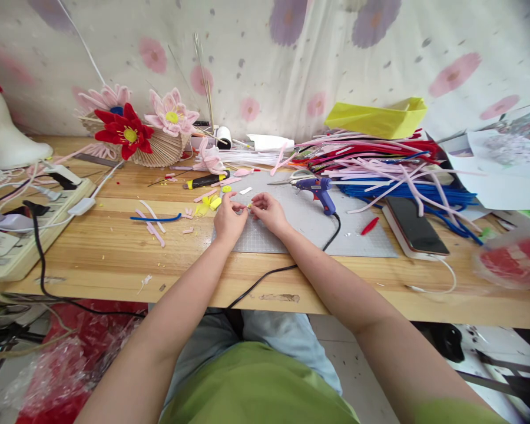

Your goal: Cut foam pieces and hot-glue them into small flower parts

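Yellow bit (249, 206), pinched by left hand (230, 220) and right hand (270, 213) above the left of the mat (362, 244), could drop if grip slackens; a forearm (331, 274) snagging the cord (270, 272) near the front edge of the bench (115, 259) could drag the glue gun (317, 187).

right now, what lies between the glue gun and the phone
In the head view, a small red piece lies on the grey mat between the glue gun and the phone; behind it, a pink strip reaches in.
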A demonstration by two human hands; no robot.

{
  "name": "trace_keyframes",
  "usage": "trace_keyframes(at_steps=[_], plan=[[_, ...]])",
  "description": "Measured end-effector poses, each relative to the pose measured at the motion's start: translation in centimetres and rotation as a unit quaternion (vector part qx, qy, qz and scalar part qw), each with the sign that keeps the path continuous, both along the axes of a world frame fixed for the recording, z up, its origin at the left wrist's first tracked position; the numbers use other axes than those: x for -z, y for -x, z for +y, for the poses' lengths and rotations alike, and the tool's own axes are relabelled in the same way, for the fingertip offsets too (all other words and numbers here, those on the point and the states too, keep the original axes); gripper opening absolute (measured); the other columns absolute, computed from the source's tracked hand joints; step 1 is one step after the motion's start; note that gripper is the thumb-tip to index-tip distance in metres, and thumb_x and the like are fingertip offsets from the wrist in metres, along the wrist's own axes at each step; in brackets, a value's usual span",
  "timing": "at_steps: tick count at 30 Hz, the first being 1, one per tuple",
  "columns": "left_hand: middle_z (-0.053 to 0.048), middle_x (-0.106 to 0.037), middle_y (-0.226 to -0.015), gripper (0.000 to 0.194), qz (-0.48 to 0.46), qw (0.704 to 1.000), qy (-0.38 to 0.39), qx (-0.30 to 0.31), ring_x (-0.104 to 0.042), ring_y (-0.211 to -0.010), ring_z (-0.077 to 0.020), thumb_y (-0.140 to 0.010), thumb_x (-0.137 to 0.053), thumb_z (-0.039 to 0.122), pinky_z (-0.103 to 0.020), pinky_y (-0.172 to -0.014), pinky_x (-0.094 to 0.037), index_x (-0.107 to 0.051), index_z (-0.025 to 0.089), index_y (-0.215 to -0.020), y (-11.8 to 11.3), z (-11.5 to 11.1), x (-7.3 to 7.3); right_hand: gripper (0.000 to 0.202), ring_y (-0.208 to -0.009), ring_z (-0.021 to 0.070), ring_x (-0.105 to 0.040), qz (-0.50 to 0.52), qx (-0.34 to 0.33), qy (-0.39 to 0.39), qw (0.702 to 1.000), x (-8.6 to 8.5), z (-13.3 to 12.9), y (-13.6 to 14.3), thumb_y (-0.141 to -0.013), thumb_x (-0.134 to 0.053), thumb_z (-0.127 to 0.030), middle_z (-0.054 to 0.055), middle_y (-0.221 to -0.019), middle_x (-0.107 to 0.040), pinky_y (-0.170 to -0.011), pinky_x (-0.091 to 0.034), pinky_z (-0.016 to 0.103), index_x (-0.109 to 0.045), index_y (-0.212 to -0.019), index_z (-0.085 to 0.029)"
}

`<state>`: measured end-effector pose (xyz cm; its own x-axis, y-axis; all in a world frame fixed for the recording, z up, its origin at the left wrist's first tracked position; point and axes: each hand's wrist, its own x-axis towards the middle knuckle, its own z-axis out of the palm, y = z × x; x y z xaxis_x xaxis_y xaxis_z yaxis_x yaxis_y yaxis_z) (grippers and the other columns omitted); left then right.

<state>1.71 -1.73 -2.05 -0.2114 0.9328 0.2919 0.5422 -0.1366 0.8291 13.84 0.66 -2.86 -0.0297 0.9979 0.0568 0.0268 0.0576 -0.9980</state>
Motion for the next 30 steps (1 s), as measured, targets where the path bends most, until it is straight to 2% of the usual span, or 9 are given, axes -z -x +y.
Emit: trace_keyframes(at_steps=[3,9,14,17,23,30], plan=[[0.001,-0.069,-0.082,0.046,0.001,1.000,-0.003,-0.001,-0.064,-0.080,-0.0159,-0.069,-0.063,0.016,-0.031,-0.077,-0.046,-0.046,0.022,-0.112,0.0,-0.1,-0.1,0.018,-0.056,0.0073,-0.056,-0.008,-0.001,-0.007,1.000,0.3,0.1,-0.1,-0.065,-0.062,-0.015,-0.007,-0.066,-0.058,-0.048,-0.045,0.018,-0.053,-0.080,-0.020],[0.001,-0.068,-0.082,0.044,-0.032,0.999,-0.026,-0.024,-0.063,-0.080,-0.0142,-0.070,-0.061,0.015,-0.031,-0.081,-0.047,-0.045,0.023,-0.110,0.0,0.0,-0.3,0.015,-0.053,0.0072,-0.055,-0.027,0.046,0.020,0.998,0.8,0.5,-0.2,-0.067,-0.062,-0.014,-0.008,-0.061,-0.055,-0.045,-0.045,0.017,-0.052,-0.077,-0.020],[0.001,-0.066,-0.079,0.045,-0.055,0.996,-0.055,-0.040,-0.063,-0.083,-0.0142,-0.071,-0.061,0.016,-0.030,-0.083,-0.048,-0.041,0.021,-0.112,0.0,0.1,-0.2,0.016,-0.051,0.0083,-0.057,-0.006,0.028,0.044,0.999,0.0,0.1,0.1,-0.068,-0.064,-0.013,-0.007,-0.058,-0.057,-0.044,-0.045,0.018,-0.050,-0.075,-0.019],[0.001,-0.065,-0.078,0.046,-0.046,0.997,-0.058,-0.029,-0.063,-0.082,-0.0142,-0.071,-0.061,0.016,-0.030,-0.083,-0.048,-0.041,0.021,-0.112,-0.1,0.1,-0.1,0.017,-0.054,0.0095,-0.060,0.015,0.010,0.070,0.997,-0.6,-0.3,0.5,-0.068,-0.064,-0.011,-0.006,-0.056,-0.058,-0.045,-0.047,0.018,-0.050,-0.073,-0.019],[0.001,-0.065,-0.079,0.044,-0.007,0.998,-0.062,-0.001,-0.063,-0.080,-0.0145,-0.070,-0.061,0.015,-0.030,-0.081,-0.047,-0.042,0.021,-0.110,-0.3,-0.1,0.0,0.019,-0.053,0.0092,-0.060,0.036,0.038,0.101,0.994,-1.1,-0.5,0.4,-0.068,-0.068,-0.010,-0.006,-0.054,-0.058,-0.046,-0.049,0.018,-0.050,-0.072,-0.018],[0.001,-0.066,-0.078,0.045,0.010,0.999,-0.050,-0.002,-0.063,-0.080,-0.0151,-0.070,-0.061,0.016,-0.030,-0.079,-0.045,-0.043,0.020,-0.110,-0.3,0.0,0.2,0.020,-0.052,0.0081,-0.060,0.082,0.018,0.129,0.988,-2.0,-0.8,0.2,-0.068,-0.068,-0.008,-0.005,-0.058,-0.059,-0.048,-0.049,0.018,-0.051,-0.073,-0.017]])
